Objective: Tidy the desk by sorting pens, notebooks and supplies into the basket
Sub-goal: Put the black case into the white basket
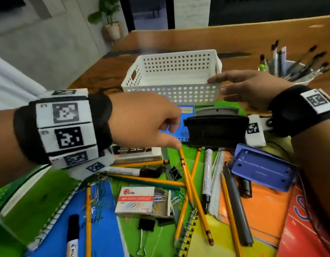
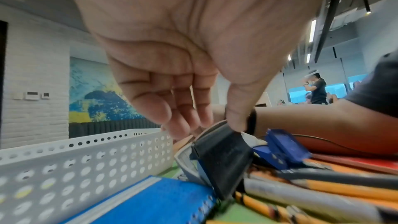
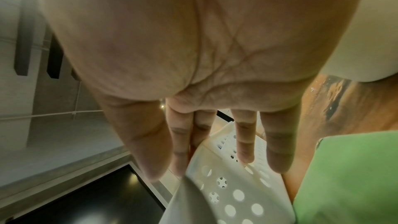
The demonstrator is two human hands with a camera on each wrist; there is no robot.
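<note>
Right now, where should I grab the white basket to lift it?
Take the white basket by the handle slot in its left end wall, coming from the left. The slot sits just under the rim, so fingers could probably hook through. The right hand touches the near right corner, which could steady that side.

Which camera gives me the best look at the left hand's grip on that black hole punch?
The left wrist view: the left hand pinches the black hole punch, thumb on its upper edge. In the head view the punch shows whole, but the hand covers the grip. The right wrist view shows neither.
</note>
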